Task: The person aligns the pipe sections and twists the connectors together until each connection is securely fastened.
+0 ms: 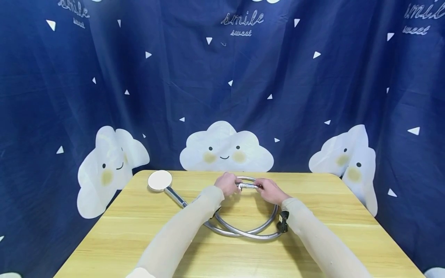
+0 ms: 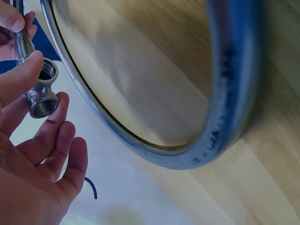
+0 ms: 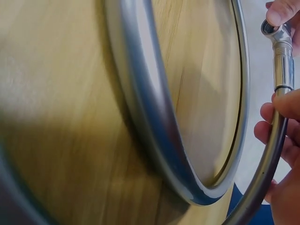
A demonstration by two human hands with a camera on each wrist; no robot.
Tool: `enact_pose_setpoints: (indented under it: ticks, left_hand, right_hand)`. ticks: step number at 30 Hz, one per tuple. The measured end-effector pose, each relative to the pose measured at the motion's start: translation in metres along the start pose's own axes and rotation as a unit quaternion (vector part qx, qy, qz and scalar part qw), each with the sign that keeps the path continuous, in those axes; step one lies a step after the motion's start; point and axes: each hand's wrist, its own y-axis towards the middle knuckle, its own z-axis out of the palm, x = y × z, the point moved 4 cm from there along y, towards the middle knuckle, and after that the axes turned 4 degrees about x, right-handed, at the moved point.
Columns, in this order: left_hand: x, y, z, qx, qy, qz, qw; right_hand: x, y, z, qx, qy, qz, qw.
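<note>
In the head view my left hand (image 1: 226, 183) pinches a small chrome tee fitting (image 2: 43, 96) between thumb and fingers; two threaded openings show in the left wrist view. My right hand (image 1: 271, 191) grips the silver shower hose (image 1: 255, 235) just behind its metal end sleeve (image 3: 283, 70). Fitting and sleeve are joined in line, held above the far part of the table. The hose loops below both hands. A shower head (image 1: 160, 180) with a white face lies at the table's far left, its chrome handle (image 1: 175, 196) running toward my left forearm, which hides part of the hose.
The light wooden table (image 1: 313, 247) has rounded far corners. Directly behind it hangs a dark blue curtain (image 1: 194, 77) with white clouds and triangles. A black wrist camera (image 1: 283, 222) sits close to the hose by my right wrist.
</note>
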Motion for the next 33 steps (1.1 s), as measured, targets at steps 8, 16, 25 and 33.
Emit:
enact_pose_setpoints:
  ticks: [8,16,25,33]
  left_hand:
    - [0.0045,0.0018,0.0020,-0.008,-0.035,-0.007,0.9993]
    - [0.0039,0.0022,-0.0005,-0.014,-0.034,-0.002,0.9993]
    - [-0.0002,-0.0014,-0.0033,-0.024,-0.051,-0.002,0.9984]
    - [-0.0028,-0.0008,-0.0017,-0.026,-0.053,-0.010,0.9982]
  right_hand:
    - [-0.0082,0.0031,0.0063,0.009,0.077,0.042,0.9962]
    - [-0.0055,0.0053,0.0036,0.009,0.096,0.036,0.9947]
    - [-0.0065,0.0076,0.0009,0.043,0.098,0.045,0.9932]
    - [-0.0070,0.0053,-0.0008,0.045,0.144,0.072,0.9860]
